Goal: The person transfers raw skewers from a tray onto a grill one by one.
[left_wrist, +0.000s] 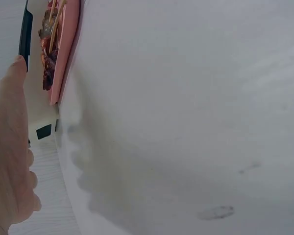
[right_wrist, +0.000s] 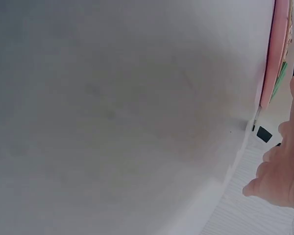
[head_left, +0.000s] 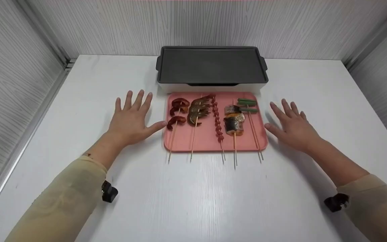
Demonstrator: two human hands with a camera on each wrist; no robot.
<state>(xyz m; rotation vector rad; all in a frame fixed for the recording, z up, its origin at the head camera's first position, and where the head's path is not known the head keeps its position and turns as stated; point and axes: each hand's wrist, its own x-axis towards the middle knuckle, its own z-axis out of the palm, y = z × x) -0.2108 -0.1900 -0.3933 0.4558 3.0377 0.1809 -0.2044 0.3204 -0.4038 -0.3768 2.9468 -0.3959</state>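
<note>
A pink tray (head_left: 208, 144) lies in the middle of the white table, bearing several skewers side by side. From left to right they carry dark red curled pieces (head_left: 179, 110), shrimp (head_left: 198, 111), small red beads of food (head_left: 217, 121), silvery fish chunks (head_left: 234, 121) and green stalks (head_left: 248, 105). My left hand (head_left: 129, 122) is spread left of the tray, its thumb tip by the tray's left edge. On the other side, my right hand (head_left: 296, 129) is also spread, thumb near the right edge. Neither hand holds anything.
Behind the tray stands a white-based grill with a dark flat plate (head_left: 212, 65) and side handles. Grey wood-grained panels (head_left: 113, 30) enclose the table (head_left: 193, 201) at the back and both sides. Skewer ends stick out over the tray's front edge.
</note>
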